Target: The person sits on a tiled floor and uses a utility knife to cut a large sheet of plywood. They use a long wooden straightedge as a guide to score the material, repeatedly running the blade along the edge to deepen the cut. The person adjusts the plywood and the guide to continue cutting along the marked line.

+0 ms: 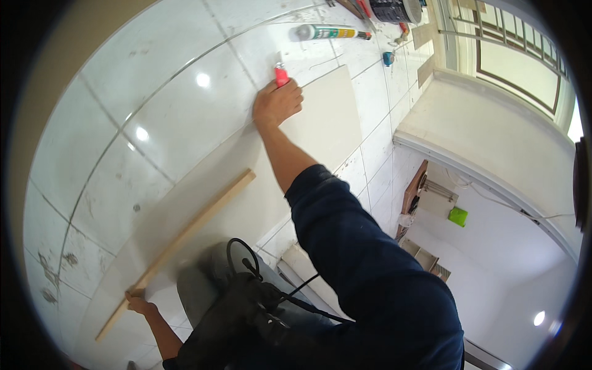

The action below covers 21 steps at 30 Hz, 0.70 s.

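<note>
My left hand (pixel 140 303) has its fingers closed around the lower part of a long wooden strip (pixel 196 229). The strip lies slantwise across a large off-white board (pixel 328 110) on the tiled floor. Farther forward, my right hand (pixel 279 103) grips a red-handled tool (pixel 281 75) that looks like a utility knife, its metal end pointing away from me. That hand is at the board's far left edge, past the strip's upper end. My knees and a black bag partly hide the board's near side.
Beyond the board lie a sealant tube (pixel 330 32), a small blue item (pixel 388 58) and a dark bucket (pixel 394 10). A raised pale ledge (pixel 487 117) runs along the right. Below it are shelves and a bright green object (pixel 457 216). A cable hangs at my lap.
</note>
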{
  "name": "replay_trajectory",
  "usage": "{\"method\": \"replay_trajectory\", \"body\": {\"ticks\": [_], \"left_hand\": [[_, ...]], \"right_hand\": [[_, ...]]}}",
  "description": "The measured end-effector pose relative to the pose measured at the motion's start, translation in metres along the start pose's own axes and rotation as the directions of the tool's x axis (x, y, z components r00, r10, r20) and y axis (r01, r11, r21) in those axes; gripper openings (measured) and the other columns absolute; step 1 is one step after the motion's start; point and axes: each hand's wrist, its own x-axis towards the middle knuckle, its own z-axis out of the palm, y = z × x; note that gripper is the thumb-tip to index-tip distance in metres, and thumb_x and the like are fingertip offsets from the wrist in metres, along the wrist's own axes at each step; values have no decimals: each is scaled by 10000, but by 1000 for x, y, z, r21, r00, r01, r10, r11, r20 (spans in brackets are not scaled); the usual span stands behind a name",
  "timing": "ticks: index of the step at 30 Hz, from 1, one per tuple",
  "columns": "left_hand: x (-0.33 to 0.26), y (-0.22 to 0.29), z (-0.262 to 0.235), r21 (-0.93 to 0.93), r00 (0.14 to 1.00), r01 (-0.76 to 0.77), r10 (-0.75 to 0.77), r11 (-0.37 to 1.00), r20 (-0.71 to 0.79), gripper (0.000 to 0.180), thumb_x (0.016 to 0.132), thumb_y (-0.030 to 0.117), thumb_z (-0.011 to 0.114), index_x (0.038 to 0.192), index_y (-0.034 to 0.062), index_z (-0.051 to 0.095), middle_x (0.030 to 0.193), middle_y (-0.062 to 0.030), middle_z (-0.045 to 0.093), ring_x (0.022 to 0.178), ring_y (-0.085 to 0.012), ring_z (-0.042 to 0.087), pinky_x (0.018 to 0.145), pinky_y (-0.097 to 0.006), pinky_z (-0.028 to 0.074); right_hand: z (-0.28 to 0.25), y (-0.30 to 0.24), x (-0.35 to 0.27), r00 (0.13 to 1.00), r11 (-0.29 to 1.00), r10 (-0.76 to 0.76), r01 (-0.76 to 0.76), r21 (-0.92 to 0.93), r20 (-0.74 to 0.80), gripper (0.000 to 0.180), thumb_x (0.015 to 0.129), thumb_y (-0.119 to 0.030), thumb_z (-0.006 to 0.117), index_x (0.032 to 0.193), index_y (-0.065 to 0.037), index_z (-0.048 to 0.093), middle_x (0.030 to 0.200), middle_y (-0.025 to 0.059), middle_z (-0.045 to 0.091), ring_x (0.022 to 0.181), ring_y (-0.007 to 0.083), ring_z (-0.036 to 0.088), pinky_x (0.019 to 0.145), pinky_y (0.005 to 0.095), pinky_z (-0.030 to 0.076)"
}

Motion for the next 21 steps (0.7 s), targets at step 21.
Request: {"method": "replay_trajectory", "body": {"ticks": [21], "left_hand": [[-203, 79, 191, 987, 987, -156, 31, -37, 157, 577, 921, 374, 587, 1286, -19, 375, 1246, -175, 597, 1134, -359, 624, 922, -471, 511]], "right_hand": [[-5, -13, 18, 975, 995, 96, -99, 7, 201, 349, 876, -234, 588, 1189, -81, 564, 1139, 126, 550, 1120, 366, 470, 995, 491, 306]]}}
